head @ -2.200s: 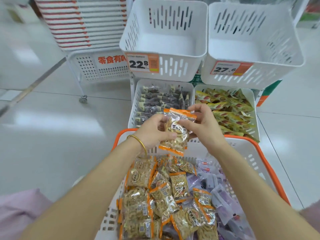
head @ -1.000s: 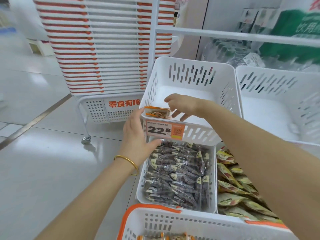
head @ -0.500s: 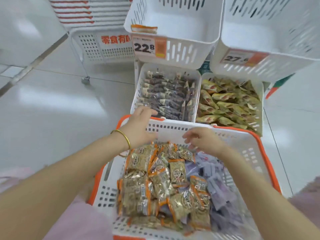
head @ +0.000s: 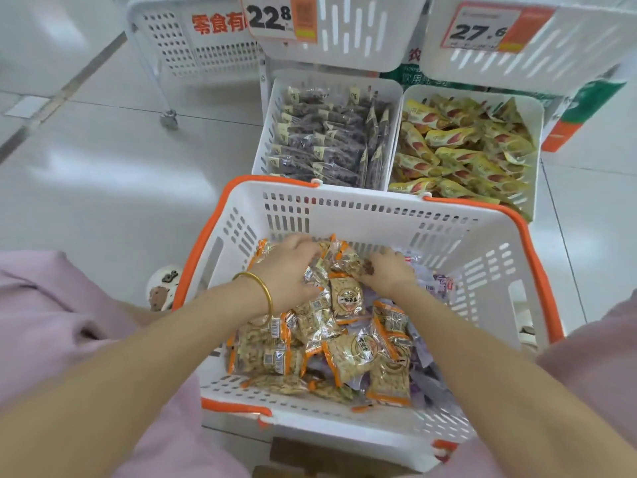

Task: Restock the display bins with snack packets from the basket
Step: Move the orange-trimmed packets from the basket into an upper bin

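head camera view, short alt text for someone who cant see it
A person's left hand and right hand are down among orange-edged snack packets in an orange-rimmed white basket. Beyond it, one bin holds dark packets and another yellow packets.

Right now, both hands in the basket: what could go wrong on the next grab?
1. Orange-trimmed packets lie mixed with purple packets where the left hand and right hand dig; a purple one could ride along into the wrong bin.
2. The pile is loose, so a big handful may shed packets over the basket rim.
3. The 22.8 bin overhangs the dark-packet bin; a slip could land there.
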The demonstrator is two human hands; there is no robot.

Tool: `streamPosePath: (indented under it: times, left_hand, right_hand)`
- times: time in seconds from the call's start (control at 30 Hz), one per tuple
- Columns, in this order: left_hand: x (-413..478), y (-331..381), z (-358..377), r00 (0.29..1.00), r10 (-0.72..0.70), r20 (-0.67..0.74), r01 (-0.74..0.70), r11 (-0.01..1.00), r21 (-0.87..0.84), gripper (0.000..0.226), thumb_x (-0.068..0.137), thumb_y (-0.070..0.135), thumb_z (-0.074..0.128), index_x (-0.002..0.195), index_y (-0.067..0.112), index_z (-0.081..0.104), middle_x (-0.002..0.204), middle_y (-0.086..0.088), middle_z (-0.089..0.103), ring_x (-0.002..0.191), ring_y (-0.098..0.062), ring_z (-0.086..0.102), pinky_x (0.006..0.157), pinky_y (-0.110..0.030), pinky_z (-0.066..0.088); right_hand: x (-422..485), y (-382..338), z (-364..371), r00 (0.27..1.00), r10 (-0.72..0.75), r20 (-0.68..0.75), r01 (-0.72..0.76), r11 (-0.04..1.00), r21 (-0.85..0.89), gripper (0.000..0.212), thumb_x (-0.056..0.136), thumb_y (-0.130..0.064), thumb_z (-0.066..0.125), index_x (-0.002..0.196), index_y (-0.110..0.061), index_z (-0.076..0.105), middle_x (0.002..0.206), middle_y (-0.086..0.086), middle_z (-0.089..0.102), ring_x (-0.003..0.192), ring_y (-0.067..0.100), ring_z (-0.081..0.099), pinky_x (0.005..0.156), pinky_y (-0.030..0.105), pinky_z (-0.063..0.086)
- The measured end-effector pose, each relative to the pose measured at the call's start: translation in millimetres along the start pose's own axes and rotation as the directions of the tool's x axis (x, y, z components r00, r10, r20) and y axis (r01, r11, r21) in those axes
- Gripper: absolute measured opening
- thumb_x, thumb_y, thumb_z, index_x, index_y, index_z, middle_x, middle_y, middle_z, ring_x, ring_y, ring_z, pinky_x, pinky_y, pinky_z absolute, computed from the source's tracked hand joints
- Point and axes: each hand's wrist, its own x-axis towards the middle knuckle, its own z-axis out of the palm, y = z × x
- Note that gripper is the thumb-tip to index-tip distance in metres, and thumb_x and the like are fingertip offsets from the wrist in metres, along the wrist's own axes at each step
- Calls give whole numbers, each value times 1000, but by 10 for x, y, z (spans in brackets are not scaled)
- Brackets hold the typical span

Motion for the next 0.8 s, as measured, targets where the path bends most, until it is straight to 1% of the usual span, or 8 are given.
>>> streamPosePath:
  times: [0.07,0.17,0.23,0.4,0.47,0.53,0.63,0.8]
  left_hand:
    - [59,36,-31,1000,-1,-12,1,1000,9,63,87,29,62,142,19,32,154,-1,10,138,-22,25,113,-32,25]
    - [118,56,-48,1000,-5,-15,5,1000,10,63,88,28,62,142,18,32,154,-4,10,139,-24,24,114,-32,24]
    - [133,57,-40,1000,-6,-14,6,1000,18,62,88,27,62,141,19,32,154,-5,10,140,-25,22,115,-35,24]
    - [137,63,-19,1000,9,-8,-9,1000,28,59,89,27,60,140,20,33,155,-5,8,139,-25,25,113,-34,25]
    - [145,67,-20,1000,2,-14,-2,1000,15,58,88,25,60,140,19,33,155,-5,7,140,-26,22,114,-35,25]
    - [152,71,-23,1000,-5,-20,5,1000,6,58,88,24,60,140,19,34,155,-5,8,141,-26,20,114,-36,25]
    - [160,69,-25,1000,-1,-21,1,1000,3,58,88,25,60,140,19,34,154,-7,9,141,-26,19,114,-36,24]
    - [169,68,-24,1000,-5,-26,5,1000,-9,58,88,27,61,139,19,35,154,-7,10,142,-25,18,115,-35,22]
  right_hand:
    - [-30,-3,6,999,-12,42,8,997,76,35,86,-34,62,114,-14,55,118,11,52,113,32,47,88,41,46]
    - [-134,-8,26,997,-9,70,-9,969,246,20,80,-25,62,96,-16,52,91,6,61,95,26,55,76,40,50]
    - [-191,-28,23,997,-7,77,-12,967,253,23,77,-25,65,89,-18,47,82,1,58,86,23,54,68,36,47]
    - [-263,-96,16,962,-12,273,-80,944,322,54,78,-29,75,117,-7,44,92,5,52,86,22,53,70,33,46]
    - [-253,-120,52,958,-22,287,-75,943,325,49,81,-46,68,107,-9,51,92,4,53,88,21,53,73,33,45]
    - [-249,-161,99,972,16,236,-103,927,362,44,86,-54,59,91,-12,48,80,2,51,80,21,53,65,33,41]
    - [-229,-210,171,981,69,179,-136,909,393,47,82,-47,67,101,-11,45,87,1,51,87,22,54,70,34,45]
    - [-216,-248,162,966,90,242,-194,872,449,39,72,-33,80,80,-10,50,77,4,54,73,19,53,61,30,43]
